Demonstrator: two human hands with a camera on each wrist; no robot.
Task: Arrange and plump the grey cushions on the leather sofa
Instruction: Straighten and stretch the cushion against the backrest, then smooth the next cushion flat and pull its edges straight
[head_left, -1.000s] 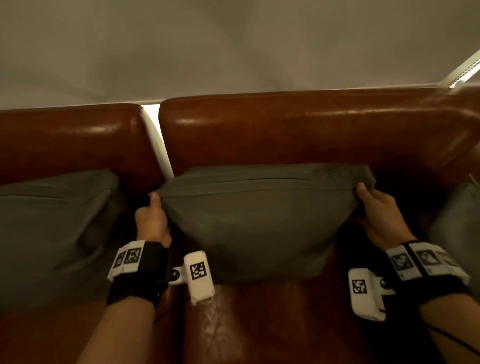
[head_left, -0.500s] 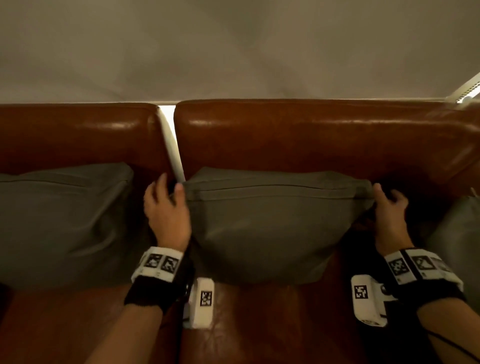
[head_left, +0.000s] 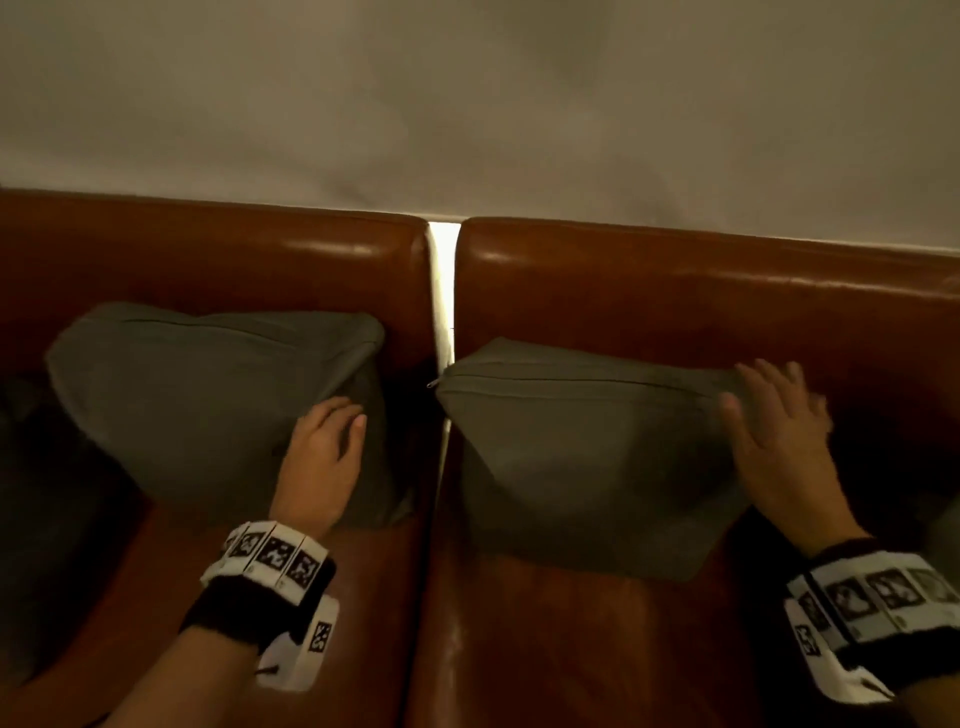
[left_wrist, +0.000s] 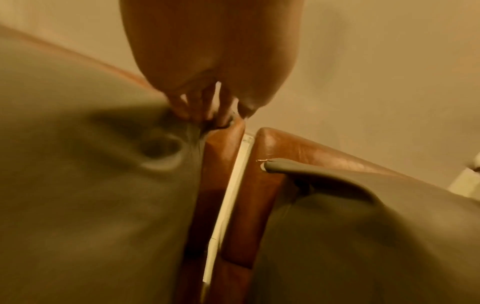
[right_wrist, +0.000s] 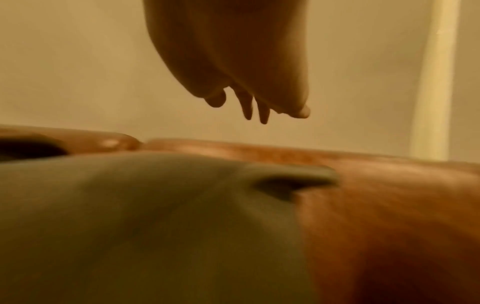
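Two grey cushions lean against the back of the brown leather sofa. My left hand lies on the right part of the left cushion, fingers bent into its fabric. The left wrist view shows the fingertips buried in bunched cloth of that cushion. My right hand hovers with spread, straight fingers over the top right corner of the middle cushion. Seen from the right wrist, the right hand holds nothing above the cushion.
A narrow pale gap splits the two sofa sections between the cushions. A plain wall rises behind the backrest. Bare leather seat lies in front of the cushions. A pale upright post stands at the right.
My left hand let go of the middle cushion's left corner and moved onto the left cushion. My right hand released the right corner and spread its fingers. My view swung left.
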